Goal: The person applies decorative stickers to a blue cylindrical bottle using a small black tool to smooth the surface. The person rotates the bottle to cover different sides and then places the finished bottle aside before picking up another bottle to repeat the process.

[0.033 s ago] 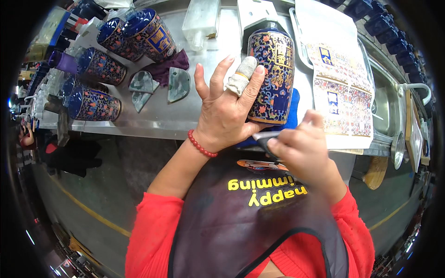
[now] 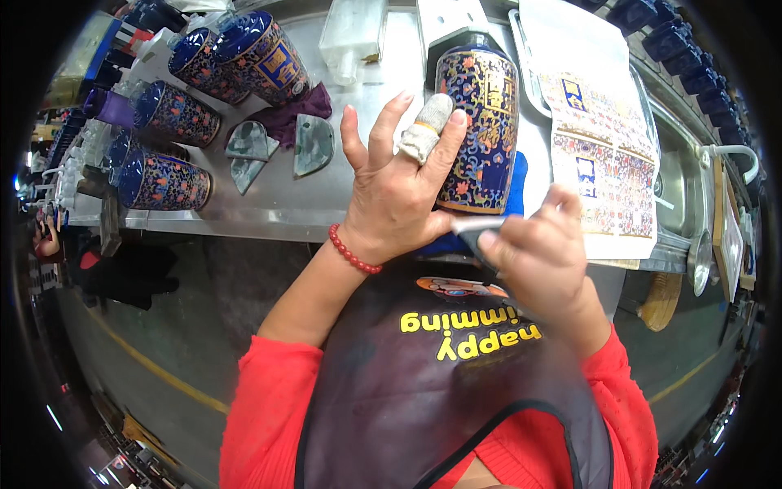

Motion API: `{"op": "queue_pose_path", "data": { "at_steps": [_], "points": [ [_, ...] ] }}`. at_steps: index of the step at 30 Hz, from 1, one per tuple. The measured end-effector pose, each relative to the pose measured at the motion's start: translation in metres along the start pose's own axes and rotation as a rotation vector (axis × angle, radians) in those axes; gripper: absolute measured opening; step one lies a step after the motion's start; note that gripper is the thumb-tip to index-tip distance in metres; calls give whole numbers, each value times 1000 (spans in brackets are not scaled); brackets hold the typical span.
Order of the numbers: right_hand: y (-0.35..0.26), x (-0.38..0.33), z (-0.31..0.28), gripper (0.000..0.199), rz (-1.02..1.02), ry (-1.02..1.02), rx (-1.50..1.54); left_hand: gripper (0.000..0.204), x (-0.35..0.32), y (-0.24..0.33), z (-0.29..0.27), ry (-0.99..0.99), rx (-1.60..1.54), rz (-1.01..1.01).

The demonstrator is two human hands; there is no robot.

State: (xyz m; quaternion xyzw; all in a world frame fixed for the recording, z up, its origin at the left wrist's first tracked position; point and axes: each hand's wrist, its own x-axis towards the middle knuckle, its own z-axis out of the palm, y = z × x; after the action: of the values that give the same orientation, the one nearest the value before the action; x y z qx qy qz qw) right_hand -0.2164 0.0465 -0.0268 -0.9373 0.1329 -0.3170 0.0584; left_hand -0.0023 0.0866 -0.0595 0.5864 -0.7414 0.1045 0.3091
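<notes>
A dark blue bottle point(image 2: 479, 134) covered in floral pattern lies in front of me, its neck at a white notched stand point(image 2: 450, 18). My left hand point(image 2: 397, 191) braces its left side with spread, stretched fingers; the index finger lies along the bottle and the thumb is by its base. A grey cloth finger cover point(image 2: 429, 126) wraps one finger. My right hand point(image 2: 538, 253), blurred by motion, is closed round a dark flat scraper point(image 2: 476, 236) with a pale edge, just below the bottle's base. Beneath the bottle is a blue cloth point(image 2: 516, 183).
Several patterned bottles point(image 2: 175, 114) stand at the left. Green translucent scrapers point(image 2: 314, 145) lie near a purple cloth point(image 2: 305, 114). A clear container point(image 2: 354, 33) stands at the back. Right are a printed sheet point(image 2: 603, 183) and a metal sink point(image 2: 669, 179).
My right hand has shifted slightly to the right with the scraper, whose edge now lies flatter below the bottle's base. My left hand stays nearly in place on the bottle.
</notes>
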Motion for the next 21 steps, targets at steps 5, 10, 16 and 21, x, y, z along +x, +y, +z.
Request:
{"op": "queue_pose_path", "data": {
  "at_steps": [5, 10, 16, 21],
  "points": [
    [1, 0, -1, 21, -56, -93, 51, 90, -1, 0, 0, -10, 32, 25],
    [-1, 4, -3, 22, 17, 100, -16, 95, -6, -1, 7, -7, -76, -46],
    [-4, 2, -2, 19, -31, -41, 12, 90, -1, -3, 5, 22, -7, 6],
    [-2, 0, -1, 18, 43, 74, -109, 82, 5, 0, -2, -1, 90, 43]
  ]
}}
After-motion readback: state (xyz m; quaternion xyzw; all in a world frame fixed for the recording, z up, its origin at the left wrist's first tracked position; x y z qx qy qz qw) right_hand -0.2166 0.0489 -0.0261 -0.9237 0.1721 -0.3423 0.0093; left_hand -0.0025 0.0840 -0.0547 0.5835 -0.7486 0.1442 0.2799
